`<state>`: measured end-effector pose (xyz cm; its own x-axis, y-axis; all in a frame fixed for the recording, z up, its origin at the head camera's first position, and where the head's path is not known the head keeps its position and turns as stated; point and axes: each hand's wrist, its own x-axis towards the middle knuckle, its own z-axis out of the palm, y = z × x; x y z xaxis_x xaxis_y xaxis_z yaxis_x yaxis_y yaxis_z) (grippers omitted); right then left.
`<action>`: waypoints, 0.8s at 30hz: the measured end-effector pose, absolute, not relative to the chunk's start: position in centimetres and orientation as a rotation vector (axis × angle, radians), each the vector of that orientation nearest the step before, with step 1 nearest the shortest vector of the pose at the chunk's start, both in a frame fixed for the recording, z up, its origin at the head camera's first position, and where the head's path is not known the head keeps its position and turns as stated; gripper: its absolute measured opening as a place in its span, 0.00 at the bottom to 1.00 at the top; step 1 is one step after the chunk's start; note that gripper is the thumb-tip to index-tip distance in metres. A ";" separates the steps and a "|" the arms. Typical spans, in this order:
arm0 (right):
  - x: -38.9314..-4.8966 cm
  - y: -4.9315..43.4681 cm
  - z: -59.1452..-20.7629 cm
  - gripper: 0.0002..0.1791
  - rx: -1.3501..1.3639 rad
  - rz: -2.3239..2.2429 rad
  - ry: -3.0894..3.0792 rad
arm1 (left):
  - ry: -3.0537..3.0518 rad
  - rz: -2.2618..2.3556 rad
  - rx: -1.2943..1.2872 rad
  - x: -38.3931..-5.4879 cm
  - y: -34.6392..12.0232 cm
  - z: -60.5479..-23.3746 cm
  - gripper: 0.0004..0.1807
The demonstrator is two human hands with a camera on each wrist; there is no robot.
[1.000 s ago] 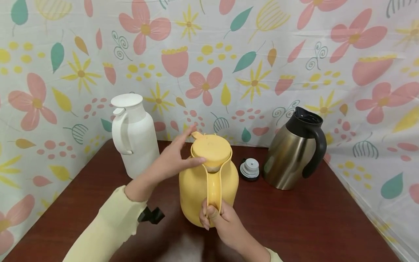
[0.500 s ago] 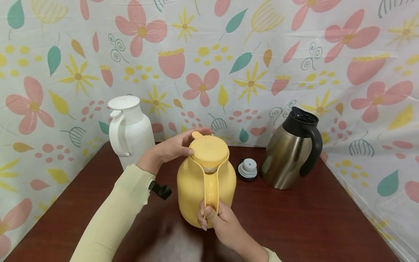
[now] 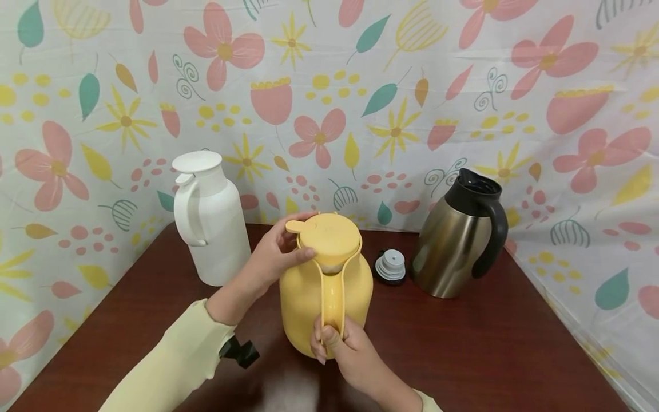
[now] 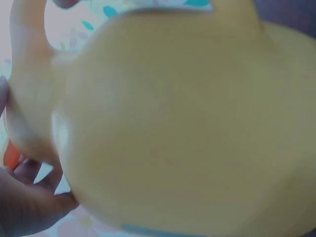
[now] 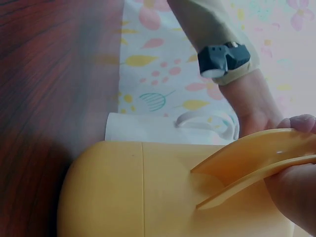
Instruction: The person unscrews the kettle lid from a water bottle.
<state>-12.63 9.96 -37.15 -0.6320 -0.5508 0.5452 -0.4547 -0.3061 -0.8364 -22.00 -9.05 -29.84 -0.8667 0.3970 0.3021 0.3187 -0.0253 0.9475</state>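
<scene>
From my distant place I see the yellow jug [image 3: 304, 294] standing upright on the dark red surface [image 3: 463, 355]. My right hand [image 3: 350, 349] is closed around its handle [image 3: 332, 297]. My left hand [image 3: 273, 252], partly curled, grips the round lid [image 3: 329, 236] on top, thumb in front. The white jug [image 3: 218, 229] stands behind at left; at right, a stopper [image 3: 392, 266] lies near the steel jug [image 3: 445, 246].
</scene>
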 end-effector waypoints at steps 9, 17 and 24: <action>-12.6 9.8 -37.2 0.21 -1.337 -2.107 1.813 | 2.591 1.967 0.685 -18.4 -8.4 -30.5 0.38; -12.8 9.8 -37.1 0.22 -1.318 -2.106 1.825 | 2.688 1.869 0.756 -17.6 -9.0 -30.6 0.40; -12.7 9.8 -37.1 0.25 -1.258 -2.118 1.832 | 2.297 1.646 1.109 -22.5 -11.1 -28.7 0.60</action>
